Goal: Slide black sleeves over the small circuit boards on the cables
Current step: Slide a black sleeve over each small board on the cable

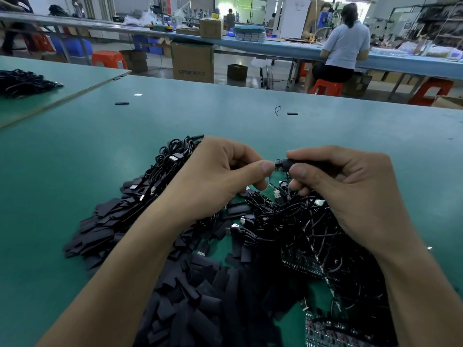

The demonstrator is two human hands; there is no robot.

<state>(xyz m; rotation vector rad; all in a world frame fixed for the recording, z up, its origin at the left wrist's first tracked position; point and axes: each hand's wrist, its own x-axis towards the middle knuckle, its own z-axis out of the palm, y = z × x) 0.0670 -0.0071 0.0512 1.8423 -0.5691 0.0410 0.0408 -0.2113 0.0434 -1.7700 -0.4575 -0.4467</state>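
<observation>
My right hand (pixel 350 194) grips a black sleeve (pixel 299 163) above the table (pixel 200 113), while my left hand (pixel 218 176) pinches the board end (pixel 277 163) poking out. This one looks nearly covered. A heap of loose sleeves (pixel 190 284) and tangled cables (pixel 288 221) awaits.

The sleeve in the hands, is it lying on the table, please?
No, the right hand and left hand hold the sleeve above the cables.

Light: cool, even, overhead; brightest at far doorway (pixel 235 5), washed out. Table (pixel 75 146): one small glare spot (pixel 137 94). Shadows: soft, beneath left hand (pixel 213 177) and right hand (pixel 350 186). Sleeve (pixel 300 163) and board tip (pixel 277 163) between them: flat black, detail lost. Background soft; benches (pixel 250 45) bow at edges.
</observation>
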